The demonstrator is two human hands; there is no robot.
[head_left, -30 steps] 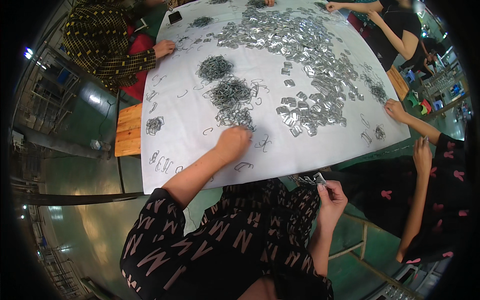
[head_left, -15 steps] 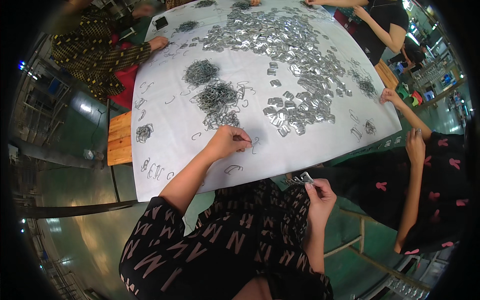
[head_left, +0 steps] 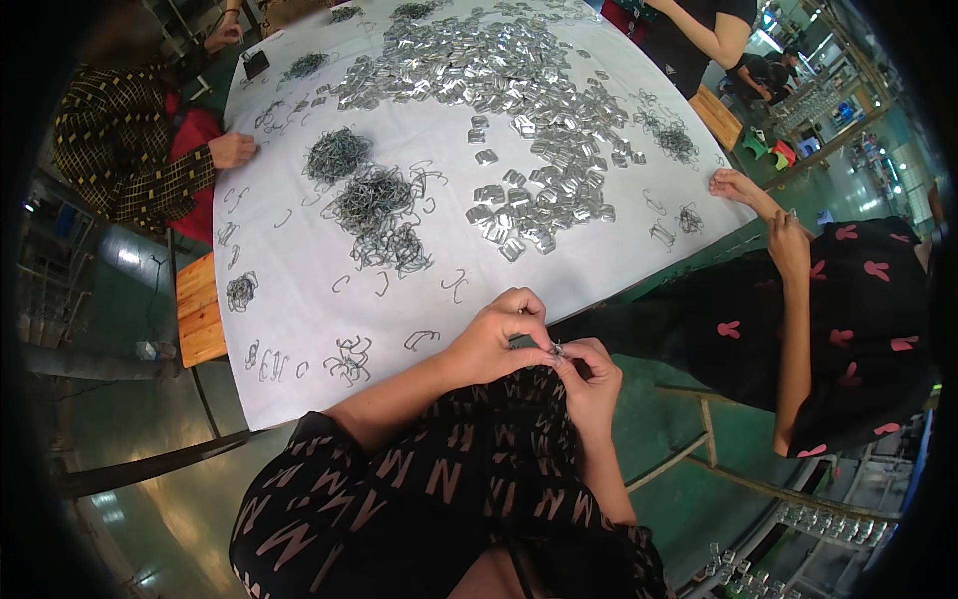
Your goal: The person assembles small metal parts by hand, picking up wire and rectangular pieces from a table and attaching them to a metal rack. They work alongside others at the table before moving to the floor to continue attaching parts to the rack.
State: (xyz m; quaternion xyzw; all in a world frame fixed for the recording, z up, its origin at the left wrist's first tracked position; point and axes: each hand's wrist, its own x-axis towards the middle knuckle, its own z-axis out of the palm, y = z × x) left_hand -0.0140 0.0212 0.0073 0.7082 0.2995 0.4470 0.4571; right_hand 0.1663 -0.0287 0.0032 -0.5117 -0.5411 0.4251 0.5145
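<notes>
My left hand (head_left: 507, 334) and my right hand (head_left: 591, 383) meet in front of my body, just off the near edge of the table. Their fingertips pinch together around a small metal buckle (head_left: 558, 350), mostly covered by the fingers. The right hand grips it; whatever is in the left fingertips is too hidden to make out. Closest on the white tabletop (head_left: 329, 304) are a loose pair of bent wire hooks (head_left: 422, 339) and a small cluster of hooks (head_left: 349, 359) left of my forearm.
Dark heaps of wire hooks (head_left: 374, 198) lie left of centre. A broad spread of silvery metal buckles (head_left: 559, 150) covers the middle and far side. Co-workers sit around: a patterned sleeve (head_left: 190, 170) at left, a hand (head_left: 733, 186) at right. A wooden bench (head_left: 200, 309) stands at left.
My left hand has left the tabletop and come toward me to meet the right hand. The right hand has shifted slightly left. The whole view has swung a little to the right.
</notes>
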